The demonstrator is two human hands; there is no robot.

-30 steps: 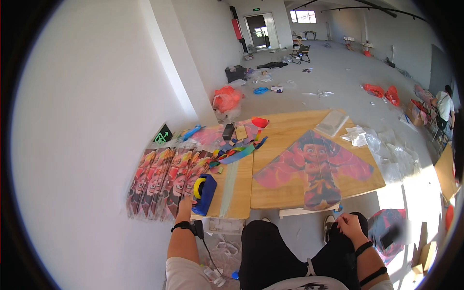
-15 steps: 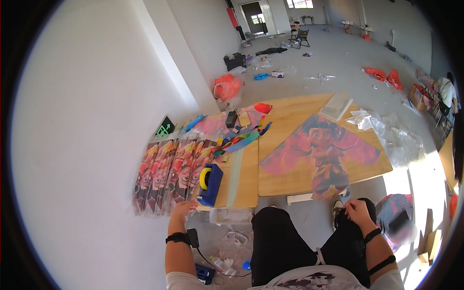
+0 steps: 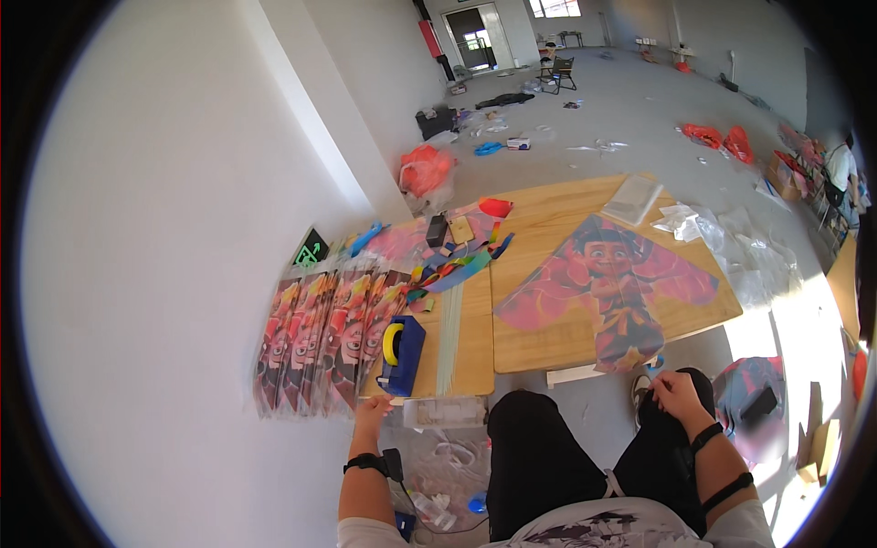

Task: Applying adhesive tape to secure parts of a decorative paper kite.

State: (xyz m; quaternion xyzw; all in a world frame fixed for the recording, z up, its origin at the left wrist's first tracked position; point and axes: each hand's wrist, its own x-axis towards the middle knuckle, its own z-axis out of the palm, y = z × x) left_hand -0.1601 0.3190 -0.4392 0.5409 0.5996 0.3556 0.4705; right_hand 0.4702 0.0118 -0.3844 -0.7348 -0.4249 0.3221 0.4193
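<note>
My left hand (image 3: 373, 416) is at the front edge of the table, just below the blue tape dispenser (image 3: 402, 356) with its yellow roll. Its fingers are partly extended beside the table edge, and I see nothing held in them. Resting over my right knee, my right hand (image 3: 678, 395) has loosely bent, slightly parted fingers and nothing visible in it. A printed kite (image 3: 617, 283) with a cartoon figure lies spread on the right tabletop, its lower end over the front edge. Several folded kites in clear sleeves (image 3: 333, 338) lie left of the dispenser.
Thin pale rods (image 3: 449, 342) lie beside the dispenser, with coloured ribbons (image 3: 461, 269) behind. A clear plastic box (image 3: 632, 201) sits at the table's far edge. Plastic bags (image 3: 754, 256) are at the right; red bags (image 3: 427, 171) stand beyond the table. A person (image 3: 840, 173) is at far right.
My left hand has moved right and slightly down along the table edge, away from the folded kites. My right hand stays over the knee. The view has shifted slightly.
</note>
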